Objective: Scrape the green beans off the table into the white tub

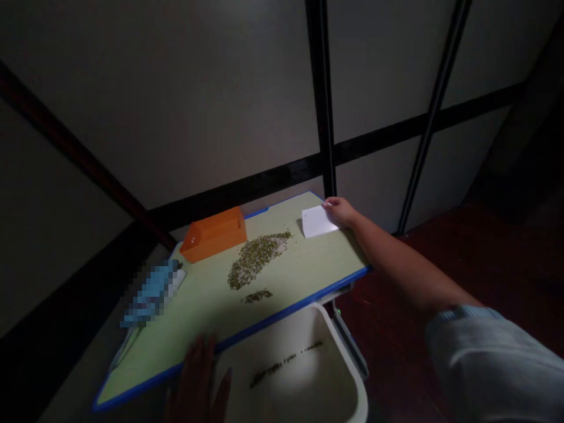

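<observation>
My right hand (341, 212) reaches to the far right corner of a small green table with a blue edge (308, 276) and closes on a white card-like scraper (316, 222) lying there. A heap of small green grains (255, 259) is spread over the middle of the table, with a smaller patch (258, 296) nearer to me. My left hand (198, 382) rests with fingers stretched out at the table's near edge, beside a white bin (356, 376) that has a line of grains on its bottom.
An orange box (214, 234) stands at the back left of the table. A blurred blue object (152, 292) lies at the left edge. Grey wall panels with black frames rise behind; dark red floor lies to the right.
</observation>
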`<action>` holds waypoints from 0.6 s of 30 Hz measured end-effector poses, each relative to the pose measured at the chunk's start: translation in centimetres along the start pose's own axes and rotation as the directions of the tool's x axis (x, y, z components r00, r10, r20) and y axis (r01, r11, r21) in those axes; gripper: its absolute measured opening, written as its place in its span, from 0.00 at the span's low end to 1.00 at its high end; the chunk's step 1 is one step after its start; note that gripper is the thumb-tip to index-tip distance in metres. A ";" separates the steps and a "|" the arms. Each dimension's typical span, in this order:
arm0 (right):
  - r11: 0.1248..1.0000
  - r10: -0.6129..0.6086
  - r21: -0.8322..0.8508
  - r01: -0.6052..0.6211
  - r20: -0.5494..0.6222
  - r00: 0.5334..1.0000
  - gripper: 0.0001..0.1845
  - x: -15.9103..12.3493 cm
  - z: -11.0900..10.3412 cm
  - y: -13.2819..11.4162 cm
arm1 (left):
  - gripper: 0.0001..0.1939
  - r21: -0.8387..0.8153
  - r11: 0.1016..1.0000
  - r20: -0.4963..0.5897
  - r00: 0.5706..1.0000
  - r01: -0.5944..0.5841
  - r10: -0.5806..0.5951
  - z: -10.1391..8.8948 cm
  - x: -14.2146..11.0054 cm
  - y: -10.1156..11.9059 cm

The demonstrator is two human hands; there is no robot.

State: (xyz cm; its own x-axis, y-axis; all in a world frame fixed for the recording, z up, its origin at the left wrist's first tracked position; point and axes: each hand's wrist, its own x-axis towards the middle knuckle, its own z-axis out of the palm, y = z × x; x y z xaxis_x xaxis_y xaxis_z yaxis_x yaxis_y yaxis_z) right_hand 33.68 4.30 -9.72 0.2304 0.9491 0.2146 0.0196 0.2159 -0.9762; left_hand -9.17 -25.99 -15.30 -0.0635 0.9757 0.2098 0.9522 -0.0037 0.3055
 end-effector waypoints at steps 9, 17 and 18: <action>0.995 -0.044 -0.088 0.038 -0.066 0.997 0.26 -0.1 -0.9 0.4 | 0.29 0.069 0.991 0.011 0.993 0.114 -0.115 -1.1 -0.5 3.6; 0.989 -0.031 -0.147 0.021 -0.066 0.997 0.25 0.0 -1.1 0.3 | 0.30 0.083 0.987 0.027 0.989 0.141 -0.144 -1.1 -0.4 4.1; 0.988 -0.032 -0.154 0.023 -0.056 0.998 0.25 0.0 -1.1 0.3 | 0.30 0.084 0.986 0.019 0.989 0.148 -0.150 -1.1 -0.4 4.1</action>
State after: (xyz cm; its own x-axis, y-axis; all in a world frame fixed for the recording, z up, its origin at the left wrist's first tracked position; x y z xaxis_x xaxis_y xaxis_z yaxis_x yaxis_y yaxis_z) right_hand 34.72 4.13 -10.08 0.2840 0.9274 0.2435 0.1749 0.1996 -0.9641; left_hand -5.59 -26.62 -13.09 -0.1996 0.9692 0.1443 0.9540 0.1586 0.2544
